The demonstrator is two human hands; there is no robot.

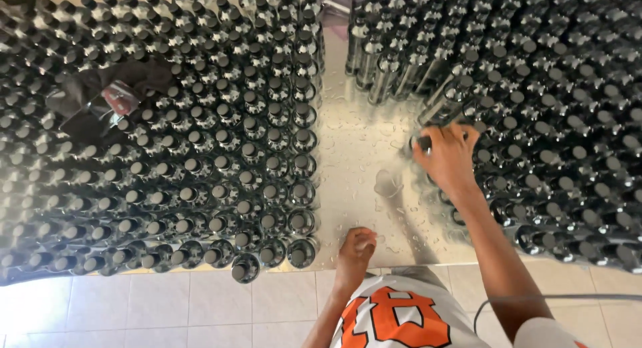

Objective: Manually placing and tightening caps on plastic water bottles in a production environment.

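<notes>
Right hand (447,157): fingers closed around a black bottle cap (424,142), at the edge of the right bottle group.
Left hand (354,249): fingers curled, resting on the wet desk (361,140).
Advice: better lift straight, neighbours stand touching.

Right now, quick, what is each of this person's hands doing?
Left hand: curled into a loose fist, resting on the wet metal table, holding nothing visible.
Right hand: closed around the top of a dark-capped bottle.

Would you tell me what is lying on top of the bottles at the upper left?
A dark cloth lies over the capped bottles, with a small red-and-grey object on it. The caps beneath it are hidden.
</notes>
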